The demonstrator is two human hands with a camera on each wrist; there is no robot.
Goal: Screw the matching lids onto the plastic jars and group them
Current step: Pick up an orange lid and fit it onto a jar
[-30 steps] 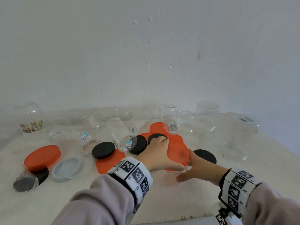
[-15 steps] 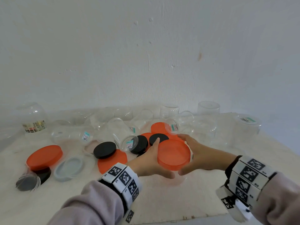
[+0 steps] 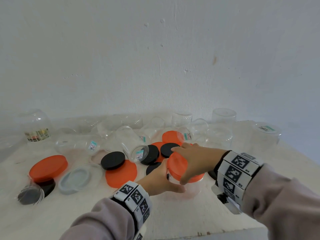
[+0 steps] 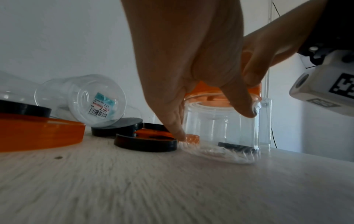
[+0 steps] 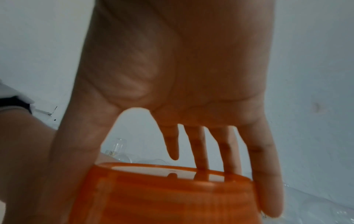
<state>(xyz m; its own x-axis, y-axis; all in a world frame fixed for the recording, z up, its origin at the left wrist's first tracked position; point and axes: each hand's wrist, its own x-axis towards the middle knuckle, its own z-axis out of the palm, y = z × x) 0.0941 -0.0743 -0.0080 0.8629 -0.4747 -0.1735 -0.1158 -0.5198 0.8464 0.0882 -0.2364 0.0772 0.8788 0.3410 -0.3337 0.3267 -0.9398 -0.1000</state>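
A clear plastic jar (image 3: 192, 190) stands upright on the table near the front, with an orange lid (image 3: 176, 164) on its mouth. My left hand (image 3: 162, 179) grips the jar's body from the left, thumb in front; in the left wrist view its fingers (image 4: 237, 98) curl round the clear jar (image 4: 220, 130) just below the orange lid (image 4: 255, 91). My right hand (image 3: 188, 161) lies over the lid from above. In the right wrist view its thumb and little finger clamp the rim of the orange lid (image 5: 162, 197).
Several empty clear jars (image 3: 131, 141) lie and stand along the wall. Loose orange lids (image 3: 48, 167), black lids (image 3: 112, 160) and a pale grey lid (image 3: 76, 178) litter the left and middle. The table's front edge (image 3: 190, 233) is close below my wrists.
My left hand has slid off the lid's top and down to the jar's side. My right hand has come up from beside the jar onto the lid.
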